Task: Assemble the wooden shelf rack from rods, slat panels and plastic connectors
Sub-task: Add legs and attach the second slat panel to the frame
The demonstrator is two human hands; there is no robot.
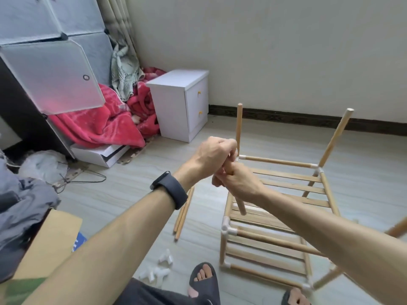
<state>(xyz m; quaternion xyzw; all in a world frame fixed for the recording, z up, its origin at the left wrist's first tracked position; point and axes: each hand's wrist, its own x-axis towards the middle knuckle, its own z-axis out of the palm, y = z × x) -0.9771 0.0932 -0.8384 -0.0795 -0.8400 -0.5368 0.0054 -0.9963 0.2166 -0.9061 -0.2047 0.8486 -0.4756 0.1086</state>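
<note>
Hands (213, 155) round rod (239, 203) beside rack (286, 175) corner

Left hand (214, 155), right hand (239, 183) around rod (241, 206)

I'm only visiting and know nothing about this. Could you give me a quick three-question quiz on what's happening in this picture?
1. True or false: the right hand holds nothing.
2. What lies loose on the floor beside the slipper? A) white plastic connectors B) a hammer C) a paint tin
3. Fill in: the dark band is worn on the ___ wrist.

Key
1. False: it grips a wooden rod.
2. A
3. left
</note>
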